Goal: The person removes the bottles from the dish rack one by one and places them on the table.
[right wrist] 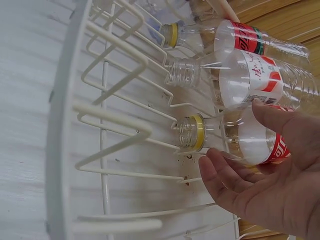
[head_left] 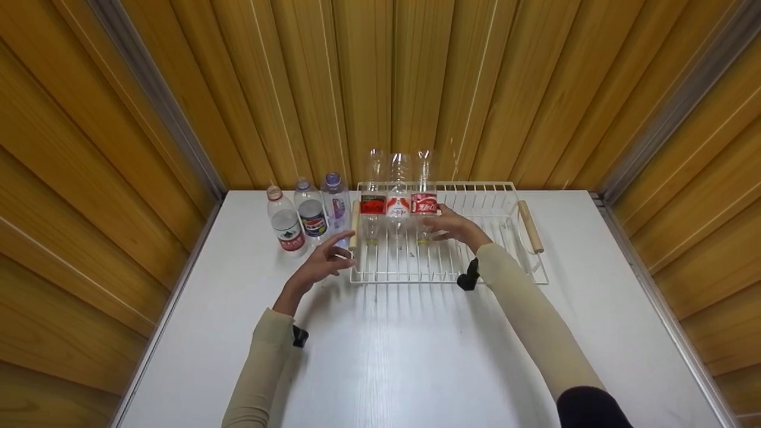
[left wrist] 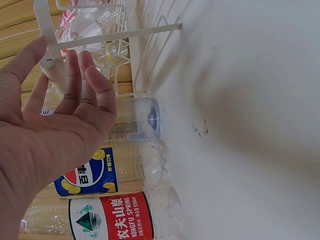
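Yellow-brown wood-grain panels (head_left: 362, 89) close three sides of the white table (head_left: 404, 368). Toward twelve o'clock on it sits a white wire rack (head_left: 449, 282). At the rack's nine o'clock side, three plastic bottles are in a row, upside down: the red-and-dark-label bottle (head_left: 373, 204), the white-label bottle (head_left: 398, 207) and, at the three o'clock end, the Coca-Cola bottle (head_left: 424, 203). Its long axis is nearly vertical, base to twelve o'clock, neck to six. Outside, toward nine o'clock, stand upright the purple-capped bottle (head_left: 337, 205), the Pepsi bottle (head_left: 313, 220) and the Nongfu Spring bottle (head_left: 288, 229).

The right hand (head_left: 456, 227) is the nearer: from it the Coca-Cola bottle lies at about ten o'clock, and thumb and fingers are bent around this bottle; how firmly, I cannot tell. From the left hand (head_left: 323, 261) it lies at two o'clock, farther. This hand grasps nothing; its loose fingers are at the wooden handle (head_left: 355, 223), contact uncertain. The yellow ring (right wrist: 199, 132) on the Coca-Cola neck faces nine o'clock in the right wrist view.
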`<state>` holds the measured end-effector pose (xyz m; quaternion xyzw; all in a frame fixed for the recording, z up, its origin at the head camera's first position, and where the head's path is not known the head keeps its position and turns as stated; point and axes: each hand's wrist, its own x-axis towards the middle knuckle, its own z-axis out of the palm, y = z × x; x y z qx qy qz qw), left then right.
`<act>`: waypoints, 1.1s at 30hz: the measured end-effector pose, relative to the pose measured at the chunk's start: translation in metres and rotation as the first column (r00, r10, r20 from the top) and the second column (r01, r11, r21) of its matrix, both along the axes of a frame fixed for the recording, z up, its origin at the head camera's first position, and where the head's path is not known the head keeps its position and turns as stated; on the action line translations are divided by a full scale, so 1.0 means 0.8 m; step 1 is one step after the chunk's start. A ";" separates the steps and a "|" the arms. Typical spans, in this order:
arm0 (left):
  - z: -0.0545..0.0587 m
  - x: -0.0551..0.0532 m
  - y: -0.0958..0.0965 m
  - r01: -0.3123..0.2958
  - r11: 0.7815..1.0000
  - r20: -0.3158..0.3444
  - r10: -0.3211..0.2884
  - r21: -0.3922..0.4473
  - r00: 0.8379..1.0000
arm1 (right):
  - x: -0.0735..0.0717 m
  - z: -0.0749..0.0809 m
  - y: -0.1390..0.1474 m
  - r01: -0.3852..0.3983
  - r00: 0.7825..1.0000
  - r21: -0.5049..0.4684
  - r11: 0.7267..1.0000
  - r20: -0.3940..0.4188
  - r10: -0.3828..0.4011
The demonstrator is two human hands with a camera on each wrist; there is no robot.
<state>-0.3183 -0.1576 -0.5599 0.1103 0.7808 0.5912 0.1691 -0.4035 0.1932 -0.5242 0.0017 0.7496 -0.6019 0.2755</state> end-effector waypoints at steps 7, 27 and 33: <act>0.000 0.000 0.002 0.017 1.000 -0.001 -0.017 0.019 1.000 | 0.006 0.009 0.016 0.046 0.998 -0.064 0.997 0.044 -0.043; 0.001 -0.001 -0.001 0.020 1.000 0.032 -0.021 0.009 0.999 | 0.012 0.026 0.043 0.140 0.990 -0.077 0.987 -0.008 -0.141; -0.001 0.000 0.000 0.021 1.000 0.010 -0.021 0.009 1.000 | 0.022 0.038 0.054 0.119 0.990 -0.142 0.983 -0.052 -0.128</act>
